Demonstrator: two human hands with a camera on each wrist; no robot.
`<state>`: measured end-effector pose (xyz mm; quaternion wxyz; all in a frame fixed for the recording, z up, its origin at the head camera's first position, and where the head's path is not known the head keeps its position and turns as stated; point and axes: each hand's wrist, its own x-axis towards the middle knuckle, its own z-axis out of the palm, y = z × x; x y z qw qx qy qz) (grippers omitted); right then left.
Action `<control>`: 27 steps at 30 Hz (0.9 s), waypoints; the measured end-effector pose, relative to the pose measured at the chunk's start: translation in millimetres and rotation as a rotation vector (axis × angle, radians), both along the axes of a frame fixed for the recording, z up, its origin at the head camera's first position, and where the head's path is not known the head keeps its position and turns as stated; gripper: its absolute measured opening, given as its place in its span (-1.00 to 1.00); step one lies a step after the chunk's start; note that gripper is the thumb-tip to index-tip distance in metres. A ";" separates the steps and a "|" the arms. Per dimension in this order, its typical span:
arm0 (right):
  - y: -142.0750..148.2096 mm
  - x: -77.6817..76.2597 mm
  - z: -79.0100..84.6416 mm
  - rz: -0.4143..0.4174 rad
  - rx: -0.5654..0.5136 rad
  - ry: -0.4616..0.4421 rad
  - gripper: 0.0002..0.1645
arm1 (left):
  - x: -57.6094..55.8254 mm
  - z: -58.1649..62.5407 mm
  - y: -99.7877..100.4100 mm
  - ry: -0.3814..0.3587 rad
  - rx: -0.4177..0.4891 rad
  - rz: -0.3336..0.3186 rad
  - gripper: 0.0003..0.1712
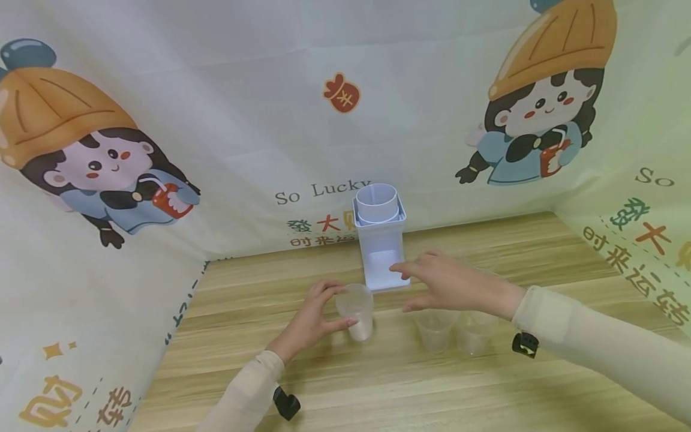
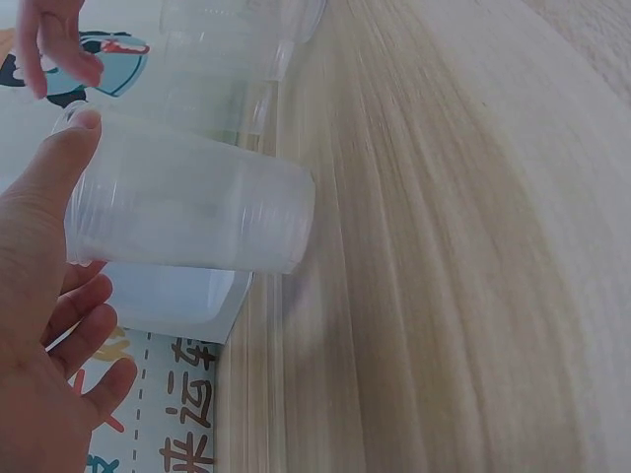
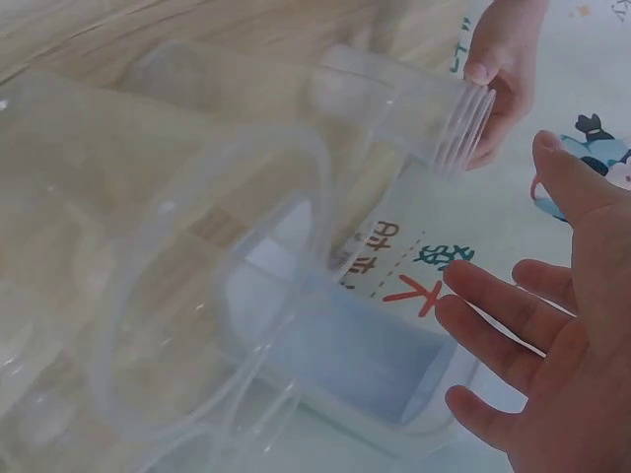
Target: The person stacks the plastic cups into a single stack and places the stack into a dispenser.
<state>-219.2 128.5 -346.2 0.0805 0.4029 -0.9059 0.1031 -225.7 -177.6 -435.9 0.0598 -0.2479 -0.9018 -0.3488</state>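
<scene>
Several nested rims show in my right wrist view where the left hand (image 3: 505,84) grips the stack (image 3: 399,108); from the head view I would take it for one cup. My left wrist view adds the thumb laid along the rim, the other fingers bent on the opposite side. The right wrist view also gives me the palm of the right hand (image 3: 582,370), where the head view shows only its back.

The left hand comes in from the near left, holding the stack by its rim end. The right hand reaches across from the right, palm down, fingers loose and spread wide, holding nothing.

The stack is colourless and cloudy, tapering from rim to base, roughly upright. It is on the near side of the white holder (image 1: 381,240); I can't tell whether its base touches the tabletop (image 1: 378,390). To its right, near the right hand, two clear cups, one (image 1: 434,335) just beside the other (image 1: 473,337), stand mouth up. The holder has a round tube (image 1: 376,205) at its top, and behind it hangs printed cloth (image 1: 259,120).
</scene>
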 end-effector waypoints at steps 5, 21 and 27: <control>14.9 2.3 -4.2 -0.016 -0.025 -0.030 -0.12 | 0.0 0.6 0.2 0.014 -0.004 0.001 -0.26; 40.4 10.1 -20.0 -0.011 0.047 -0.066 0.14 | -0.4 -1.5 0.9 0.041 0.006 -0.010 -0.26; 42.4 10.3 -24.8 -0.013 0.069 -0.060 0.10 | -0.1 -2.6 1.8 0.058 0.004 -0.018 -0.27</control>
